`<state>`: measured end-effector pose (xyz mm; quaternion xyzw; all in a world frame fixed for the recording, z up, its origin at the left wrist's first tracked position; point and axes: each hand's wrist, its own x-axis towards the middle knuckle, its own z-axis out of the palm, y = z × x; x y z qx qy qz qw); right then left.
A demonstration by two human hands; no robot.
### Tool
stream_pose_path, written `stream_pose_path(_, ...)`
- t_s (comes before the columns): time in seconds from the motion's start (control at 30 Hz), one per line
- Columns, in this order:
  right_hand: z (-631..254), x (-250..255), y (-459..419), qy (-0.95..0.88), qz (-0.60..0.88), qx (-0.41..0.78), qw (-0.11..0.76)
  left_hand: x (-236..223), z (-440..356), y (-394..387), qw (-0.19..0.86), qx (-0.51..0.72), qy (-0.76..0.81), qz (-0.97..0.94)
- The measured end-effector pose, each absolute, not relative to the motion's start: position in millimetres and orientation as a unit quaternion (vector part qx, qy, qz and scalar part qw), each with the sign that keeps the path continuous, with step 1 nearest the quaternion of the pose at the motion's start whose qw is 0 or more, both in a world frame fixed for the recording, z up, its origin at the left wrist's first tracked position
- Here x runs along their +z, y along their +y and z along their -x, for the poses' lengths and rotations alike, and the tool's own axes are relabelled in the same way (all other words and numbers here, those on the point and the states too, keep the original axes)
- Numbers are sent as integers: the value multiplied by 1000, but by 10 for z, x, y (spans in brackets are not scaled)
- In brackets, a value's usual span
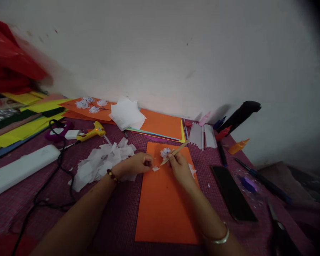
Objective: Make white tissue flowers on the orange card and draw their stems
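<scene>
My right hand [181, 170] grips a pale, slim wooden stick [181, 146], slanting, its pointed lower end close to the orange sheet [166, 209]. Just beyond those fingers a small white paper flower [165, 152] with blue marks lies on the sheet. My left hand [140, 163] is closed, thumb and fingers curled together over the sheet's left edge; what they hold, if anything, is hidden. Right by its fingertips is a small white paper piece [155, 169]; whether they touch it I cannot tell. Another white scrap [192, 170] shows behind my right wrist.
Left of the sheet lies a heap of white paper squares [98, 165]. Beyond it are a yellow glue gun [92, 133], a black cable [59, 160] and a white power strip [24, 170]. A phone [233, 193] and scissors [280, 227] lie on the right.
</scene>
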<state>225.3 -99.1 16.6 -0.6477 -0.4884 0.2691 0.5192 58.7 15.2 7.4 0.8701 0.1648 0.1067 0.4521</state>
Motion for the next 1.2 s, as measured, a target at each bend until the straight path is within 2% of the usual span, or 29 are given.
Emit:
stream_pose_path(0.07,-2246,209,-1087,-492,653,266,510,200,-499,216,505,128,196,-831)
stream_pose_path(0.13,-2257,225,-1167,-495,655,265,506,364,-384,291,519,206,266,-785)
stream_pose_path(0.2,-2287,212,-1214,-492,647,270,516,512,-266,366,498,294,336,-744)
stream_pose_path(0.27,-2324,176,-1225,-482,643,276,528,600,-162,433,456,327,378,-736)
stream_pose_path(0.33,-2352,130,-1215,-474,637,285,537,616,-83,484,385,294,407,-775)
stream_pose_path(0.47,-2363,64,-1193,-484,633,299,525,518,-10,488,224,144,389,-882)
stream_pose_path(0.57,-2353,63,-1196,-497,653,280,499,440,-35,412,164,75,354,-918)
stream_pose_path(0.67,-2353,79,-1201,-504,667,253,486,392,-108,361,120,60,374,-918)
stream_pose_path(0.93,-2331,137,-1228,-516,641,266,502,462,-117,486,153,112,438,-879)
stream_pose_path(1.03,-2290,191,-1246,-514,619,281,523,471,-85,456,186,137,413,-881)
stream_pose_path(1.2,-2238,227,-1258,-500,589,296,562,334,-148,370,181,116,364,-906)
